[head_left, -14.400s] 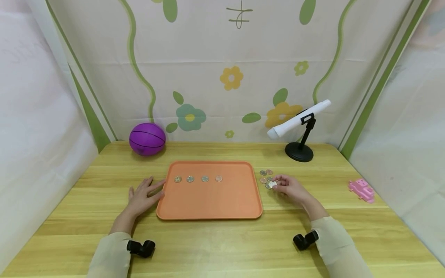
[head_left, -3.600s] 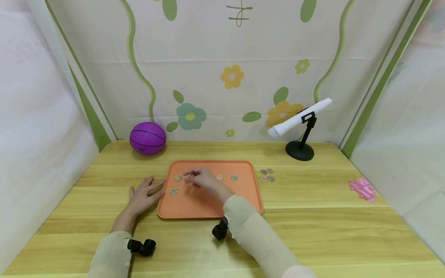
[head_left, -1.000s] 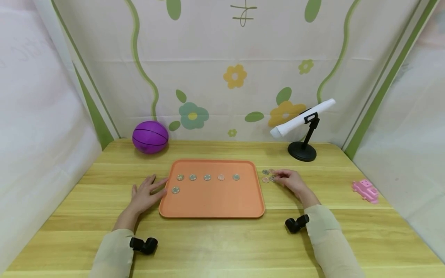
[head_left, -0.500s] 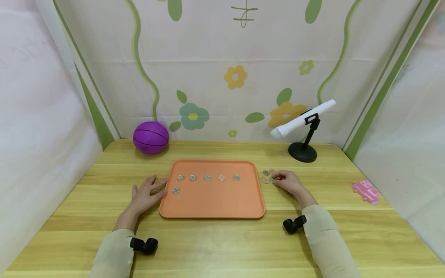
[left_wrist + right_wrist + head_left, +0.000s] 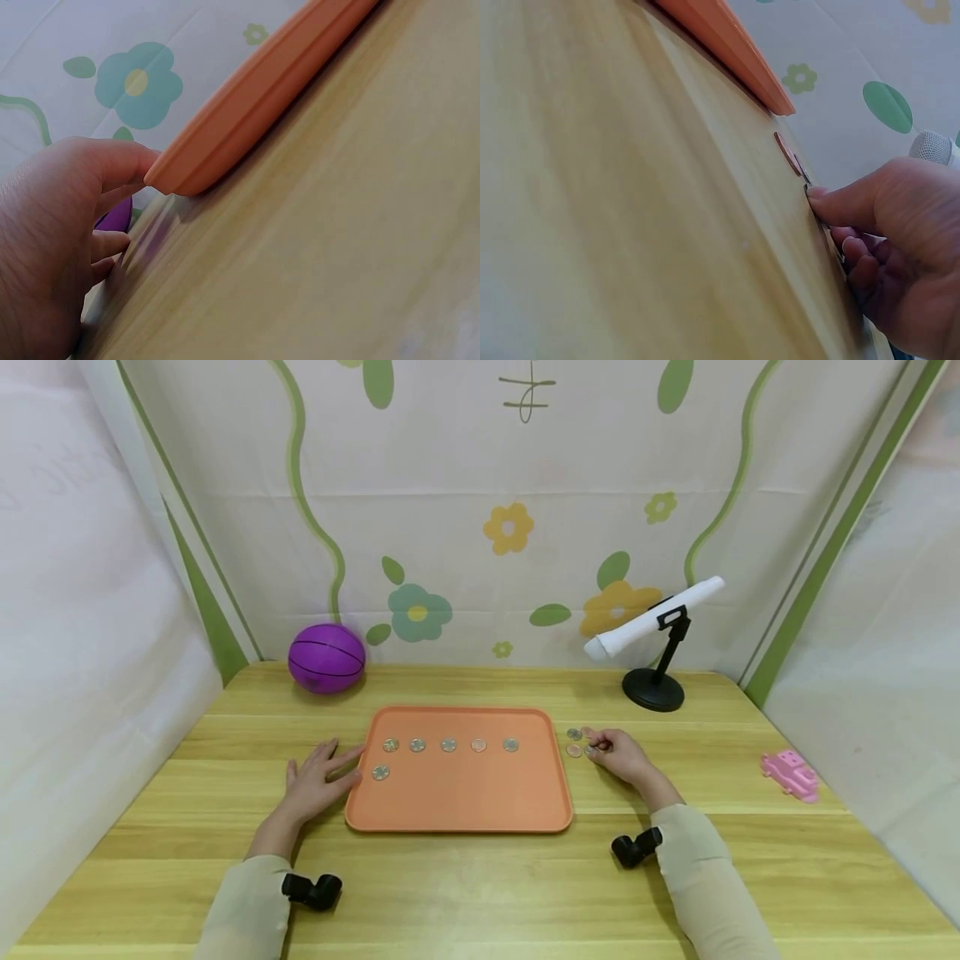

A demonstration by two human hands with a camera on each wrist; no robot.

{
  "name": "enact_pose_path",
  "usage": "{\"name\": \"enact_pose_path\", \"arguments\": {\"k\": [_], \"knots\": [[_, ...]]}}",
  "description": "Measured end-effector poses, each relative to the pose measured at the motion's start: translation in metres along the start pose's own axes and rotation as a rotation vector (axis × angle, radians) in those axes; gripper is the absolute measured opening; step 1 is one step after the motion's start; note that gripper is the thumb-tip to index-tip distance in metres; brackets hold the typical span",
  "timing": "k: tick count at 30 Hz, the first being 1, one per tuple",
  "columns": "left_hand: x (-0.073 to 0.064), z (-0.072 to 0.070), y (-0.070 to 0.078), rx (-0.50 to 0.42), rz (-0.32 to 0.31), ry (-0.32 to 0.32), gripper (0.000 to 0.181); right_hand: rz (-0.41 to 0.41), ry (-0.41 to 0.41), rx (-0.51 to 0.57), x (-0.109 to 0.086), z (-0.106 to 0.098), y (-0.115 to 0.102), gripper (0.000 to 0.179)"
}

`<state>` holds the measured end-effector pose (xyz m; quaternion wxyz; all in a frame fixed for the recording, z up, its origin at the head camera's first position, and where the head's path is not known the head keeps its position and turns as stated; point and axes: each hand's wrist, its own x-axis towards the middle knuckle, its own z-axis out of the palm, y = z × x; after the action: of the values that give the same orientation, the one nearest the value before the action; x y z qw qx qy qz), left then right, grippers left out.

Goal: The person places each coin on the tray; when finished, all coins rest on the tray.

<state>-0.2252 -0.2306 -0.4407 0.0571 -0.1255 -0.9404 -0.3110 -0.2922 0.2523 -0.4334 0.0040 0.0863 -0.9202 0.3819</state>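
Note:
An orange tray [image 5: 459, 802] lies mid-table. Several coins form a row along its upper half, and one silver coin [image 5: 380, 772] lies below the row's left end. My left hand [image 5: 311, 787], fingers spread, rests on the table with fingertips against the tray's left edge. Right of the tray, my right hand [image 5: 624, 758] has thumb and curled fingers at a silver coin [image 5: 590, 750], partly hidden under the fingertips. Beside it lie a copper coin [image 5: 573, 751], a darker coin [image 5: 573, 734] and another copper coin [image 5: 587, 732]. In the right wrist view the thumb [image 5: 847, 201] meets the coin's edge.
A purple ball [image 5: 326, 659] sits at the back left. At the back right, a white microphone [image 5: 652, 620] leans on a black stand [image 5: 653, 690]. A pink toy [image 5: 791, 775] lies near the table's right edge. Patterned cloth [image 5: 480, 460] hangs behind.
Since the oldest frame, the right hand has put more coins on the tray: one extends the row, one lies below it. Over the last second, it stays at the silver coin; the left is still.

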Motion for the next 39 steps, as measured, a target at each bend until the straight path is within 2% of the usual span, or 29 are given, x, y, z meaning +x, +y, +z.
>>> {"name": "enact_pose_path", "arguments": {"k": [4,14,17,22,24,29,39], "knots": [[0.000,0.001,0.000,-0.005,0.000,0.004,0.047,-0.016,0.014,0.007,-0.002,0.001,0.001,0.014],[-0.001,0.001,0.001,-0.014,-0.011,-0.006,0.048,-0.070,0.018,0.151,-0.010,-0.001,0.005,0.016],[-0.001,0.000,0.001,-0.009,-0.008,-0.007,0.049,-0.033,0.003,0.190,-0.011,-0.003,0.005,0.018],[-0.001,0.000,0.001,0.003,-0.003,-0.003,0.049,0.079,-0.036,0.343,-0.010,-0.006,0.000,0.024],[-0.001,0.000,0.000,0.003,-0.006,-0.004,0.048,0.100,-0.047,0.390,-0.009,-0.007,-0.004,0.027],[0.000,-0.001,0.000,0.001,-0.008,-0.013,0.049,0.096,-0.078,0.465,-0.007,-0.009,-0.017,0.032],[0.000,-0.002,-0.001,0.011,-0.007,-0.011,0.049,0.080,-0.138,0.582,0.002,-0.001,-0.068,0.032]]}}
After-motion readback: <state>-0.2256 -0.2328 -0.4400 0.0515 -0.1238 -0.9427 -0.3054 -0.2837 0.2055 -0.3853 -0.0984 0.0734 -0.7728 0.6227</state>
